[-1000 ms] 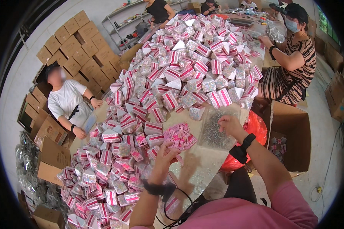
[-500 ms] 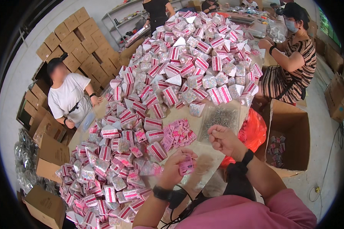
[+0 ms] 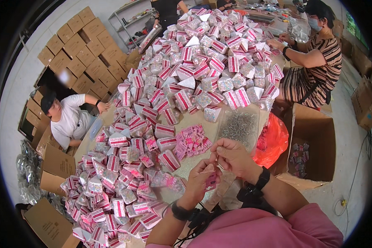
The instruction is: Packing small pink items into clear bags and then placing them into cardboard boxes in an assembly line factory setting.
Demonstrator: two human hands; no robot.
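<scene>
My left hand (image 3: 197, 182) is closed on a small pink card (image 3: 211, 181), which hangs below the fingers. My right hand (image 3: 235, 158) meets it at the card's upper edge, thumb and fingertips pinched together. A thin shiny bit shows at those fingertips, too small to make out. Just beyond my hands lies a shallow clear tray (image 3: 257, 124) full of small metal pieces. Left of that tray is a loose heap of pink cards (image 3: 192, 142). Many wedge-shaped packs (image 3: 186, 101) in clear wrap, white with pink stripes, are piled across the table.
A red plastic bag (image 3: 277, 140) hangs at the table's right edge, beside an open cardboard box (image 3: 314, 165) with small packs inside. One person (image 3: 72, 118) leans in at the left; another (image 3: 314, 62) works at the far right. Stacked cartons (image 3: 80, 49) line the wall.
My right hand has come left and nearer, from beside the tray to my left hand and the card. The person at the left has bent lower; the one at the right reaches toward the pile.
</scene>
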